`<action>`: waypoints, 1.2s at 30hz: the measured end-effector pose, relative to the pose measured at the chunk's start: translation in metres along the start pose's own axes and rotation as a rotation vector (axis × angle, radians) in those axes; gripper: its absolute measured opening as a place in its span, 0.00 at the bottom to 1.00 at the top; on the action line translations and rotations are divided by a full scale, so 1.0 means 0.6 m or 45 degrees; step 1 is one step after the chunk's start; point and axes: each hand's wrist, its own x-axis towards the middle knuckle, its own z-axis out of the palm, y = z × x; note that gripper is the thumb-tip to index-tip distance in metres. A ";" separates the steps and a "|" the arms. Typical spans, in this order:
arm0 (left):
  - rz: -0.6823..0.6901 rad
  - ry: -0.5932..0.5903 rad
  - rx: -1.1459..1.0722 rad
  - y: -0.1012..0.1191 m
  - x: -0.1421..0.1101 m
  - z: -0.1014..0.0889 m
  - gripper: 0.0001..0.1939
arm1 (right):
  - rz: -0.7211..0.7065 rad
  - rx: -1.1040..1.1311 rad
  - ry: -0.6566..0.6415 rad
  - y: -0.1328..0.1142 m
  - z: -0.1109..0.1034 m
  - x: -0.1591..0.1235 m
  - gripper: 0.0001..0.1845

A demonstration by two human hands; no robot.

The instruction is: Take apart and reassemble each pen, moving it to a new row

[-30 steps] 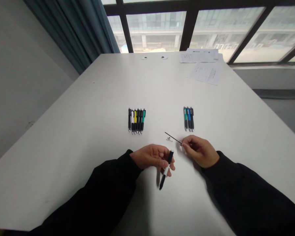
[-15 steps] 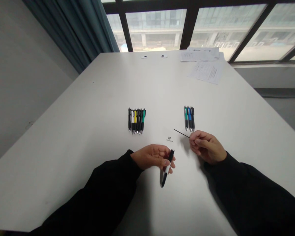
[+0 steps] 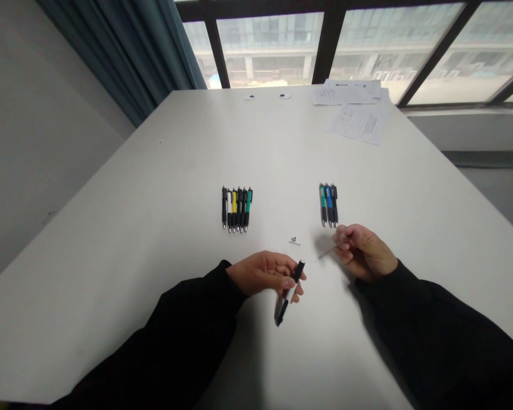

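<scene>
black-and-white plastic pen [image 3: 289,296] sits tilted in the left hand [image 3: 261,273], its fingers curled closed around the barrel, with the dark tip end below the fingertips and the dark upper end rising past them. right hand [image 3: 365,253] has thumb and forefinger pinched on a thin straight rod [image 3: 329,250], blurred enough to hide its material, with the free end reaching out from the fingertips toward the left hand. just beyond the right fingertips lies a row of three green, blue and black click pens [image 3: 328,205] on the white table [image 3: 111,228]. farther ahead of the left fingers lies a tight row of black, white, yellow and green click pens [image 3: 237,209]. a tiny metal part [image 3: 294,241] rests ahead of and between both sets of fingertips. printed white paper sheets [image 3: 359,123] lie far beyond the fingers, near the table's far edge.
</scene>
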 end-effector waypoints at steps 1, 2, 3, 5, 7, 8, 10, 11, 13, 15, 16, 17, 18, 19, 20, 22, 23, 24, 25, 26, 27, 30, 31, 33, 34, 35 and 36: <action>-0.006 -0.006 0.003 0.000 0.000 0.000 0.19 | 0.006 0.024 0.013 -0.001 0.003 0.001 0.18; -0.011 -0.012 0.005 -0.001 0.000 0.000 0.19 | 0.022 0.050 0.018 -0.001 0.005 0.001 0.18; -0.016 -0.016 0.008 -0.001 -0.001 0.001 0.20 | 0.039 0.078 0.019 -0.002 0.007 0.002 0.18; -0.026 -0.014 0.021 0.000 -0.002 0.001 0.20 | 0.070 0.127 0.008 -0.002 0.008 0.001 0.16; -0.034 -0.015 0.036 0.001 -0.002 0.002 0.20 | 0.089 0.156 -0.012 -0.002 0.006 0.001 0.15; -0.037 -0.015 0.040 0.001 -0.002 0.002 0.20 | 0.096 0.161 -0.026 -0.001 0.006 0.000 0.15; -0.035 -0.023 0.040 0.001 -0.002 0.002 0.21 | 0.112 0.158 -0.054 -0.002 0.005 -0.001 0.14; -0.035 -0.025 0.039 0.001 -0.002 0.002 0.21 | 0.123 0.154 -0.066 -0.002 0.005 -0.001 0.14; -0.035 -0.024 0.039 0.000 -0.002 0.002 0.21 | 0.138 0.149 -0.076 -0.004 0.006 -0.002 0.13; -0.037 -0.020 0.044 0.000 -0.002 0.002 0.21 | 0.135 0.143 -0.068 -0.005 0.006 -0.003 0.13; -0.040 -0.015 0.049 0.000 -0.002 0.002 0.21 | 0.130 0.133 -0.065 -0.005 0.006 -0.003 0.13; -0.044 -0.013 0.055 0.000 -0.001 0.002 0.21 | 0.125 0.115 -0.064 -0.005 0.006 -0.003 0.13; -0.050 -0.012 0.065 0.000 -0.001 0.003 0.21 | 0.125 0.089 -0.070 -0.004 0.006 -0.002 0.13; -0.056 -0.010 0.079 0.000 -0.001 0.003 0.21 | 0.129 0.058 -0.082 -0.002 0.006 -0.002 0.14; -0.060 -0.006 0.094 0.000 0.000 0.004 0.21 | 0.132 0.022 -0.099 0.000 0.007 -0.002 0.14; -0.065 -0.004 0.122 0.000 0.001 0.005 0.21 | 0.138 -0.066 -0.162 0.005 0.010 -0.002 0.13; -0.063 -0.002 0.131 0.000 0.002 0.006 0.21 | 0.136 -0.110 -0.206 0.008 0.012 -0.004 0.12; -0.057 0.001 0.136 0.000 0.002 0.007 0.21 | 0.133 -0.153 -0.256 0.011 0.016 -0.005 0.11; -0.046 0.004 0.139 0.000 0.003 0.008 0.21 | 0.129 -0.191 -0.306 0.014 0.021 -0.008 0.10; -0.034 0.007 0.139 0.000 0.003 0.009 0.20 | 0.128 -0.219 -0.351 0.016 0.026 -0.010 0.09; -0.021 0.008 0.138 0.001 0.004 0.010 0.20 | 0.132 -0.234 -0.385 0.019 0.031 -0.013 0.09; 0.014 0.016 0.141 0.002 0.005 0.014 0.18 | 0.146 -0.226 -0.418 0.023 0.044 -0.021 0.07; 0.028 0.022 0.142 0.003 0.005 0.016 0.17 | 0.143 -0.216 -0.410 0.024 0.047 -0.023 0.07; 0.058 0.043 0.143 0.004 0.005 0.019 0.16 | 0.138 -0.200 -0.393 0.025 0.048 -0.024 0.07; 0.066 0.051 0.143 0.004 0.005 0.020 0.16 | 0.147 -0.192 -0.396 0.026 0.047 -0.024 0.09; 0.070 0.056 0.142 0.004 0.006 0.021 0.16 | 0.166 -0.182 -0.405 0.026 0.046 -0.024 0.13; 0.071 0.062 0.137 0.004 0.006 0.022 0.16 | 0.190 -0.172 -0.419 0.027 0.044 -0.023 0.18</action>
